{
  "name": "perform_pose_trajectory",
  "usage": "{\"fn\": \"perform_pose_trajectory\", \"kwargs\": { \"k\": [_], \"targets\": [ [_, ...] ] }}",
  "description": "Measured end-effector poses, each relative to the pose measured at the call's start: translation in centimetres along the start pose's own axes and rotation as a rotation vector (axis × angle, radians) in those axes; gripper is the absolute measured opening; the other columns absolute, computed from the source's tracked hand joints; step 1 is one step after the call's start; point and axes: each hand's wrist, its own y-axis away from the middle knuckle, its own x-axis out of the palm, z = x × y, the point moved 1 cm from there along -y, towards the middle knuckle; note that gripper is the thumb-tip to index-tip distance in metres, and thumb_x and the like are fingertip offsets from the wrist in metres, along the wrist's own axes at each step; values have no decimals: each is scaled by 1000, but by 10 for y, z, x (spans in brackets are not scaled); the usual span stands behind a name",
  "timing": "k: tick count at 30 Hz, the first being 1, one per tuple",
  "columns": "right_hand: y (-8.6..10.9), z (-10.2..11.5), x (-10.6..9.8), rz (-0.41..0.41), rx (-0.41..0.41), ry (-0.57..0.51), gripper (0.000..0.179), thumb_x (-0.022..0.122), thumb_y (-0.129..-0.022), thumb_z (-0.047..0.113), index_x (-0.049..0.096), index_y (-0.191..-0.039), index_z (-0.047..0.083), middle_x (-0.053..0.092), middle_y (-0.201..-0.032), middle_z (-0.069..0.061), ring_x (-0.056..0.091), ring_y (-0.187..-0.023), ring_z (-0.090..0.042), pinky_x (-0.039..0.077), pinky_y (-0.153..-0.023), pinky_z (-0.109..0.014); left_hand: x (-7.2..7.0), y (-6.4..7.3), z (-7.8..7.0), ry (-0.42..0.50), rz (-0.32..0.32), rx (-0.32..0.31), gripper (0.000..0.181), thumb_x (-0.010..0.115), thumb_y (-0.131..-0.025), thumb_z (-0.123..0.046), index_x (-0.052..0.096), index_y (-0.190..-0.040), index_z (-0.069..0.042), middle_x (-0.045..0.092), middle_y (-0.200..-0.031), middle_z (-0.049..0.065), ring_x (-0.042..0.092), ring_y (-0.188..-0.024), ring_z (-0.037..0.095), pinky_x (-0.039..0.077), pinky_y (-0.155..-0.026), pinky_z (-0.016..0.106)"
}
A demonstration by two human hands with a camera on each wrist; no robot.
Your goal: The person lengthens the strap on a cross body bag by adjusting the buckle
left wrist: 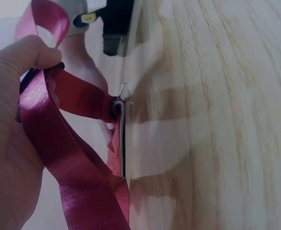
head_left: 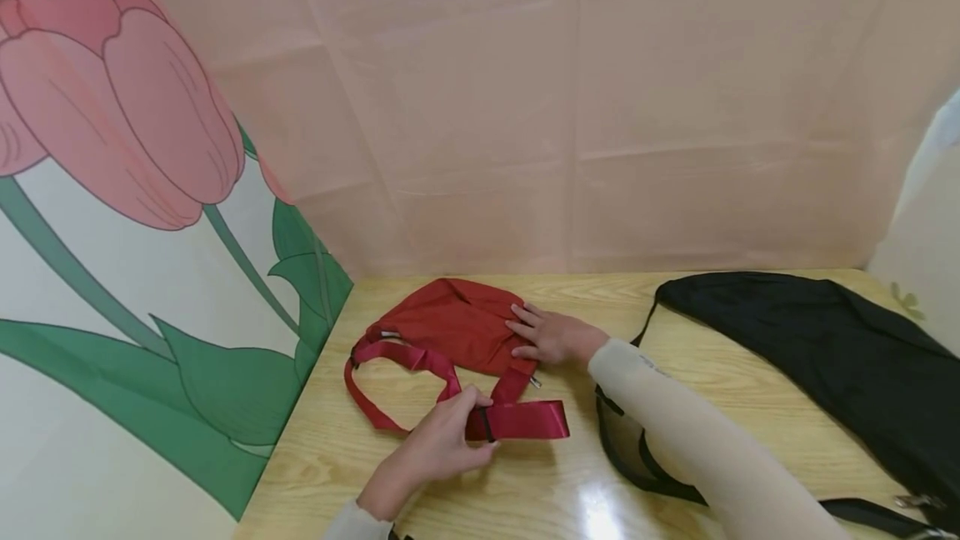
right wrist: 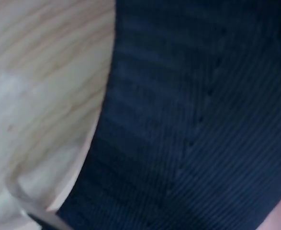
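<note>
A red waist bag (head_left: 457, 327) lies flat on the wooden table with its glossy red strap (head_left: 405, 352) looped in front of it. My left hand (head_left: 446, 440) pinches the strap at its black slider buckle (head_left: 487, 425), between thumb and fingers. In the left wrist view the strap (left wrist: 83, 182) rises from the bag's edge to the thumb and folds over in a loop above it. My right hand (head_left: 558, 337) rests with spread fingers on the bag's right end. Dark ribbed fabric fills most of the right wrist view and hides the right hand's fingers.
On the right of the wooden table (head_left: 330, 457) lies a large black bag (head_left: 817, 348). Its black strap (head_left: 637, 473) loops beneath my right forearm. A pink cloth backdrop (head_left: 465, 107) hangs behind, and a tulip-printed panel (head_left: 150, 290) stands at the left.
</note>
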Motion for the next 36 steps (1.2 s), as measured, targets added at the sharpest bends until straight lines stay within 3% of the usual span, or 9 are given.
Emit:
{"fn": "perform_pose_trajectory", "kwargs": {
  "k": [9, 12, 18, 27, 36],
  "targets": [
    [-4, -7, 0, -7, 6, 46, 67, 36, -107, 56, 28, -161, 17, 13, -169, -12, 11, -155, -37, 27, -119, -49, 2, 1, -1, -11, -10, -11, 42, 78, -87, -17, 54, -121, -14, 66, -125, 6, 61, -99, 4, 50, -85, 22],
    [-5, -2, -2, -35, -20, 67, 63, 42, -108, 47, 33, -159, 11, 18, -167, -16, 12, -154, -38, 26, -120, -48, 3, 1, -1, -20, -28, -13, 42, 78, -86, -17, 54, -120, -14, 67, -124, 5, 61, -102, 5, 51, -87, 23],
    [-8, 9, -2, -23, -104, -42, 54, 48, -108, 27, 35, -158, 11, 21, -166, -17, 14, -154, -37, 25, -120, -49, 6, 2, 0, -31, -35, -4, 44, 79, -86, -18, 55, -122, -13, 67, -121, 3, 61, -103, 5, 51, -88, 24],
    [-9, 6, -1, 32, -34, -25, 61, 33, -108, 53, 28, -161, 24, 12, -169, -10, 5, -156, -33, 15, -123, -52, 3, 1, 0, -3, -50, 18, 42, 80, -86, -19, 54, -119, -15, 67, -123, 4, 62, -109, 8, 51, -92, 28],
    [-9, -8, 0, 23, -25, -23, 62, 34, -108, 54, 27, -161, 24, 12, -169, -10, 4, -156, -35, 16, -122, -55, 2, 0, -1, 26, -63, 29, 44, 81, -85, -15, 54, -120, -15, 67, -119, 2, 62, -103, 5, 51, -89, 24]
  ]
}}
